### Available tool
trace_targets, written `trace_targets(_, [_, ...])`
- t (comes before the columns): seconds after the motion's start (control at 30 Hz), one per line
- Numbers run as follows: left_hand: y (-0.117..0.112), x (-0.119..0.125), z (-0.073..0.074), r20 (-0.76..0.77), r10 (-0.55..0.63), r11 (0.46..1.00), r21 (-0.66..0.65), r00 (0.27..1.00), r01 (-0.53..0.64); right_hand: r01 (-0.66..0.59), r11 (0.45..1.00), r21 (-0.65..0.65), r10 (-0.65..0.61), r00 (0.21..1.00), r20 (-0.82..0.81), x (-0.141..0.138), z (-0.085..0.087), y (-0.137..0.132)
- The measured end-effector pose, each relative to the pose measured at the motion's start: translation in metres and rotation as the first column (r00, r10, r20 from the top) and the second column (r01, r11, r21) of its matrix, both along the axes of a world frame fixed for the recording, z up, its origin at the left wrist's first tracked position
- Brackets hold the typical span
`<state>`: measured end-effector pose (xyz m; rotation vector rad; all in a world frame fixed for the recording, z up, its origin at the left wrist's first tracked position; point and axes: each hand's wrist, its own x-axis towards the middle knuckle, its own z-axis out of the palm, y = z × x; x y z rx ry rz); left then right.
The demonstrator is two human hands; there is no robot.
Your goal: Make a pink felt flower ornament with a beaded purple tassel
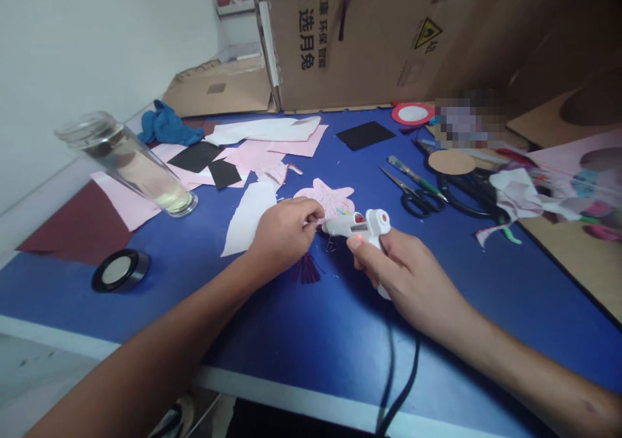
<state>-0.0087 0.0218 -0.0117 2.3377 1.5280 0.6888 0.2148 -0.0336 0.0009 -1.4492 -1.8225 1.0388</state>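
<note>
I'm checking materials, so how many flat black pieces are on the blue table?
3. The first black piece lies in front of the cardboard box, the second piece right of the glass bottle, the third piece beside the second. Others may be hidden.

White glue gun (372, 227) held, nozzle (327, 227) aimed left, dark tassel (307, 271) fanned toward worktop's near edge (253, 387), pink cutout (324, 197) laid beyond.

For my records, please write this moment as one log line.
right hand: holds glue gun | left hand: near tassel | scissors: on table
</note>
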Motion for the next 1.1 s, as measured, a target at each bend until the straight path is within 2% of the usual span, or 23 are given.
trace_targets(1.1, [0.0005, -0.0005, -0.0015, -0.021, 0.002, 1.0, 0.02, 1.0, -0.002, 0.007, 0.998, 0.057, -0.005, 0.999, -0.033, -0.0001, -0.0046, -0.0017])
